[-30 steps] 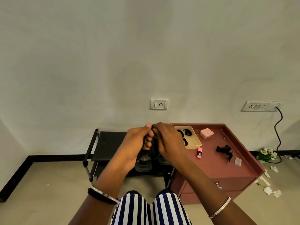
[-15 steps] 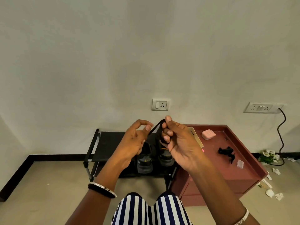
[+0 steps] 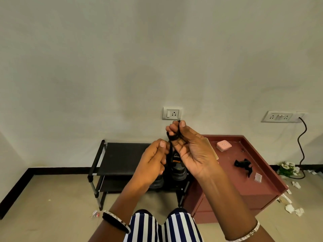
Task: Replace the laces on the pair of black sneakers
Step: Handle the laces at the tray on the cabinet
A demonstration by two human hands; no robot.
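Your right hand (image 3: 192, 154) has the black lace (image 3: 172, 137) looped round its curled fingers, thumb pinning it. Your left hand (image 3: 152, 163), at 7 o'clock from it, pinches the strand lower down. The black sneakers (image 3: 177, 172) sit on the rack (image 3: 122, 158) just behind your hands, with a maroon cabinet (image 3: 244, 189) at their 3 o'clock.

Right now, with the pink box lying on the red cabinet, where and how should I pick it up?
Take the pink box by two opposite side walls, coming straight down from above. It lies flat on the cabinet top, low and square with rounded corners, and bare surface shows around it, so fingers should fit.
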